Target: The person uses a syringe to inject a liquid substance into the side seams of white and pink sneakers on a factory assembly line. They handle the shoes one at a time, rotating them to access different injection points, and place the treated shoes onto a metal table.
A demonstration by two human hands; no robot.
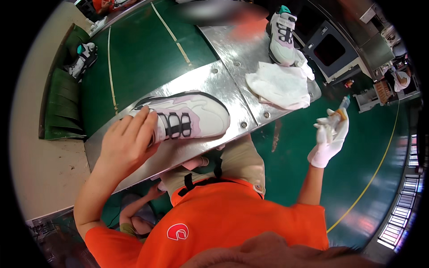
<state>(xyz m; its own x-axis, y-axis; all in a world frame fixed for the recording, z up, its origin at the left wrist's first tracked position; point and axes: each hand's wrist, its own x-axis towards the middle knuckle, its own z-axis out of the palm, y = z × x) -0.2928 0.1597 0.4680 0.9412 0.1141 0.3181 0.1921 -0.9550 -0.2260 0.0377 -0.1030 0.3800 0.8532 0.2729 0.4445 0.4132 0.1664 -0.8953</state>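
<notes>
A white and pink sneaker [196, 116] with black lace straps lies on its side on a shiny metal table [214, 85]. My bare left hand [127, 140] rests on the sneaker's heel end, fingers spread over it. My right hand [330, 136], in a white glove, is raised off to the right of the table over the green floor. It grips a small orange-tipped tube or brush [343, 107] that points upward.
A second white sneaker [282, 38] stands at the table's far end next to a crumpled white cloth [279, 85]. A green conveyor belt [143, 49] runs behind the table, carrying another shoe [82, 58] at far left. Grey machines [339, 49] stand at right.
</notes>
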